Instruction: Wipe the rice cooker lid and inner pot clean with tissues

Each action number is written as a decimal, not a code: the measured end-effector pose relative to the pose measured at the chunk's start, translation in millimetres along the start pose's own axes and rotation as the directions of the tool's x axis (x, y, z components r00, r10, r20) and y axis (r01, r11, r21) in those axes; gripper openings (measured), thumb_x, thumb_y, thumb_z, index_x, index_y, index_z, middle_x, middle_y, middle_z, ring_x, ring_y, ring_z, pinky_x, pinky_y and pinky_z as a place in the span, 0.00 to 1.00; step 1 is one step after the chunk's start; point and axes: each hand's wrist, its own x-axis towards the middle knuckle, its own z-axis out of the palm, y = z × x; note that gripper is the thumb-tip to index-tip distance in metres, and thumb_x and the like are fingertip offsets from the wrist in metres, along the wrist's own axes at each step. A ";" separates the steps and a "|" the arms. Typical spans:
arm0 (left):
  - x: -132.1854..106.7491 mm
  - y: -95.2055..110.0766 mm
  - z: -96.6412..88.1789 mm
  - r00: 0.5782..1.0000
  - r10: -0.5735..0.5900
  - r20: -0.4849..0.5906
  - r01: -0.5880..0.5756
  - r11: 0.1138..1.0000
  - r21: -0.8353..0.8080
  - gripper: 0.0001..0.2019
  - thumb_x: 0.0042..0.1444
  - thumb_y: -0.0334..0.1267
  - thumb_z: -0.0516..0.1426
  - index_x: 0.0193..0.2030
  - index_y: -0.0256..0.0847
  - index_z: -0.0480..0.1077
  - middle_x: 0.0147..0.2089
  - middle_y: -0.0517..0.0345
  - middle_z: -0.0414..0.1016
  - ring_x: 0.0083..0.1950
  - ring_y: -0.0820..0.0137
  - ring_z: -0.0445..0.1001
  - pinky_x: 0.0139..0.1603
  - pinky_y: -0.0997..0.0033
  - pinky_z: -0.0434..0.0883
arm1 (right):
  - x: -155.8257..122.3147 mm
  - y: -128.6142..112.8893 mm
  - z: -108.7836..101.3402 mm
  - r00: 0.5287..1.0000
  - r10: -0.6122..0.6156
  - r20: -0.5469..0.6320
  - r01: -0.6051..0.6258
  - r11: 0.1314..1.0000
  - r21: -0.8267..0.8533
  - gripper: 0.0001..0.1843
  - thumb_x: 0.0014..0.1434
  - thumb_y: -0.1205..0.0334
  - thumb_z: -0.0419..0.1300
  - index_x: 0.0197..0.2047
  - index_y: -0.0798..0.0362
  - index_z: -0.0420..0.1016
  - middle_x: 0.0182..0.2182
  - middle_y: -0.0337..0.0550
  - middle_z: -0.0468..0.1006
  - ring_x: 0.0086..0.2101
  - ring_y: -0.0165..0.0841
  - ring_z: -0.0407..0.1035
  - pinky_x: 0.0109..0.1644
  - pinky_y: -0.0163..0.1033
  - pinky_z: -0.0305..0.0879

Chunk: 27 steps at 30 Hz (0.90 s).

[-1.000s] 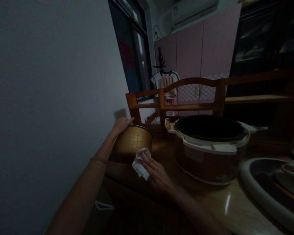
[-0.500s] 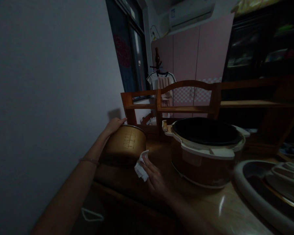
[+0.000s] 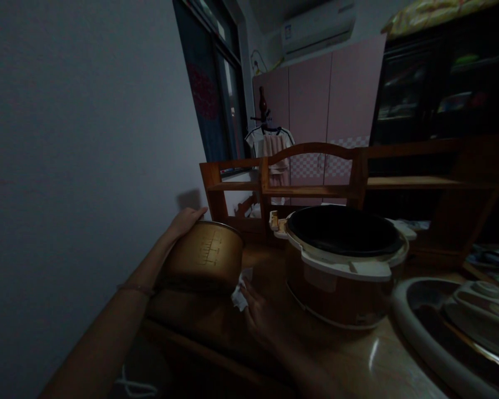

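A gold-coloured rice cooker inner pot point(image 3: 199, 263) with measuring lines on its side stands at the left of the wooden table. My left hand point(image 3: 185, 223) is closed over its far left rim; part of the grip is hidden behind the pot. Beside the pot's lower right side, my right hand point(image 3: 258, 313) pinches a crumpled white tissue point(image 3: 240, 296), which appears to touch the pot near its base. To the right stands the rice cooker body point(image 3: 332, 288), lidless, with a dark round opening. A detached lid point(image 3: 407, 307) lies at the right edge.
A white wall point(image 3: 108, 138) rises close on the left. Behind the cooker runs a wooden shelf frame point(image 3: 311, 191). The table's point(image 3: 357, 366) front edge lies below my hands, with a white cord point(image 3: 137, 388) lower down.
The view has shifted slightly. The pot and my left hand sit a little further left and lower. My right hand has moved down with the tissue, along the pot's lower right side.
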 end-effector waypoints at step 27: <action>-33.7 11.9 -22.1 0.975 0.207 0.076 -0.214 0.973 0.091 0.32 0.62 0.61 0.41 0.20 0.41 0.70 0.20 0.57 0.70 0.26 0.67 0.69 0.33 0.70 0.60 | 5.0 -19.5 -16.0 0.899 -0.437 0.024 0.435 0.885 -0.164 0.35 0.64 0.60 0.44 0.73 0.54 0.43 0.72 0.43 0.40 0.70 0.38 0.36 0.71 0.51 0.43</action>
